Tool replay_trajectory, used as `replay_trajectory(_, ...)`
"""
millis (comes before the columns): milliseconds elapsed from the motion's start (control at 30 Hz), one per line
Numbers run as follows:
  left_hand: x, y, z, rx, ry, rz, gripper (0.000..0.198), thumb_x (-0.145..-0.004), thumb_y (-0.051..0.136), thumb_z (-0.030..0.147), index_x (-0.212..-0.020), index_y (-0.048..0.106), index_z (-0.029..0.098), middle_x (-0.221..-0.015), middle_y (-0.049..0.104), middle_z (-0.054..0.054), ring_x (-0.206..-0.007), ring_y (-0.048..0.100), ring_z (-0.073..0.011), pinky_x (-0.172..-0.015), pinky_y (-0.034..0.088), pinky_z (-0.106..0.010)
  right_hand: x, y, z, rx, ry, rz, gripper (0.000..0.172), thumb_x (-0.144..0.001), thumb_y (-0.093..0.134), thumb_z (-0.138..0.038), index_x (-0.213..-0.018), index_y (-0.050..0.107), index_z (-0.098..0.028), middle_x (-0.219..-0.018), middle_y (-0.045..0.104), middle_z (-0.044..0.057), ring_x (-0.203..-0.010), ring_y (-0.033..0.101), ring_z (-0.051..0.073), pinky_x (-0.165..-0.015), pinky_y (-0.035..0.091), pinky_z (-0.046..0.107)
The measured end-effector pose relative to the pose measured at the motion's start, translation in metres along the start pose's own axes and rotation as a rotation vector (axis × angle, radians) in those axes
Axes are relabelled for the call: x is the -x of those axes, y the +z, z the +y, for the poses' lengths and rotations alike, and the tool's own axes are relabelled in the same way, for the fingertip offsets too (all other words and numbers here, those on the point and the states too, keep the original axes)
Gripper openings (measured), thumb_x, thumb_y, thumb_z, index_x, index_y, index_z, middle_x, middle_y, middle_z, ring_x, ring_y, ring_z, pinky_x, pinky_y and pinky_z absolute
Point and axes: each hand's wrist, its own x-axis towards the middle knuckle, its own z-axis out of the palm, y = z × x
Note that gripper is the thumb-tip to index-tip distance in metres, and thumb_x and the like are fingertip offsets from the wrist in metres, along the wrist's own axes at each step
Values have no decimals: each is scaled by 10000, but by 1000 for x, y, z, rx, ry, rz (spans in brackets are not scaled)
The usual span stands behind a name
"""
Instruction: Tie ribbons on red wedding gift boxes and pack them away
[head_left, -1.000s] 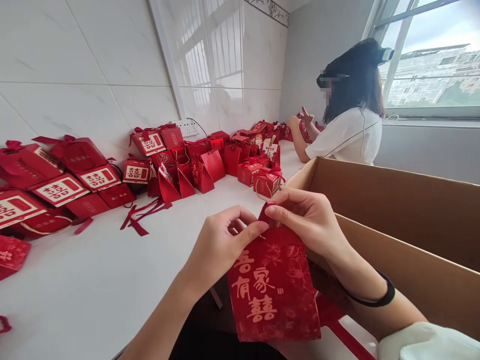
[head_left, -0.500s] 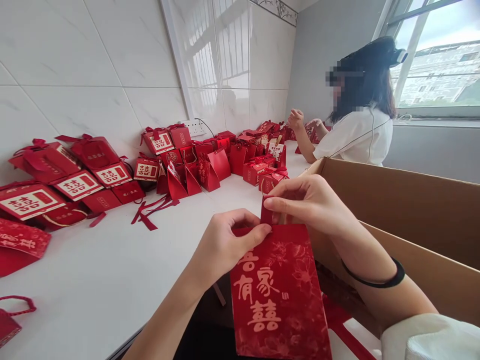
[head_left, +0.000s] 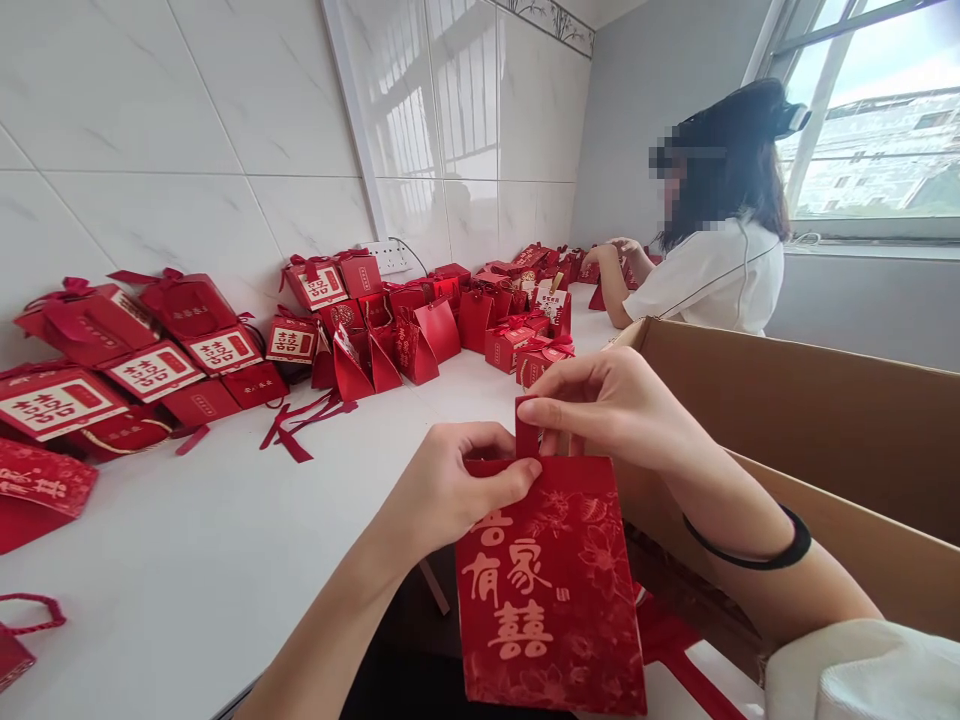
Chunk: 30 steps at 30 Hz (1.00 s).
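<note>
Change: since the frame half a second earlier, the red strip [head_left: 527, 432] has been drawn slightly higher above the top edge of the red paper bag [head_left: 551, 600], and the bag has been lowered a little.
Left hand [head_left: 450, 490]: pinched on the bag's top edge, with the thumb laid across the printed front.
Right hand [head_left: 615, 410]: fingertips closed on the upper end of the strip.
Bag position: held upright in the air, between the white counter [head_left: 225, 540] and the cardboard box [head_left: 825, 420].
Meaning: more strip is judged to stand free of the bag's mouth.
Surroundings: red gift boxes [head_left: 420, 340] are massed along the tiled wall; a co-worker [head_left: 712, 270] is seated at the far end.
</note>
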Motion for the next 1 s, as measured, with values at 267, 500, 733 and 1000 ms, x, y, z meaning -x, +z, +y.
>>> replay_trajectory(267, 2, 4, -7, 101, 76, 80, 192, -796, 619, 351, -742, 660, 171, -709, 634, -1, -630, 563, -115, -582, 450, -201, -3, 0, 3, -65, -26, 18, 122, -693, 740, -264, -649, 677, -169, -550, 638, -21, -458, 596, 94, -407, 437, 175)
replay_trajectory(500, 5, 3, -8, 186, 93, 139, 192, -827, 574, 310, -859, 702, 172, -822, 688, -28, -709, 615, -145, -635, 484, -221, -6, 0, 2, -46, -34, 49, 137, -732, 706, -279, -673, 663, -163, -534, 633, -25, -415, 572, 78, -390, 405, 169)
replay_trajectory(733, 5, 4, -10, 71, 96, 204, 176, -812, 582, 310, -798, 690, 173, -710, 639, 2, -609, 547, -106, -559, 440, -192, -6, -1, 3, -49, -26, 66, 176, -709, 730, -325, -672, 658, -169, -509, 605, -33, -396, 565, 83, -363, 372, 180)
replay_trajectory(1000, 4, 7, -9, 72, 106, 208, 111, -778, 595, 256, -741, 671, 185, -691, 645, 22, -627, 573, -105, -588, 459, -177, -6, 0, 9, -60, -9, 67, 201, -684, 748, -356, -690, 666, -173, -557, 618, -24, -443, 582, 90, -411, 431, 180)
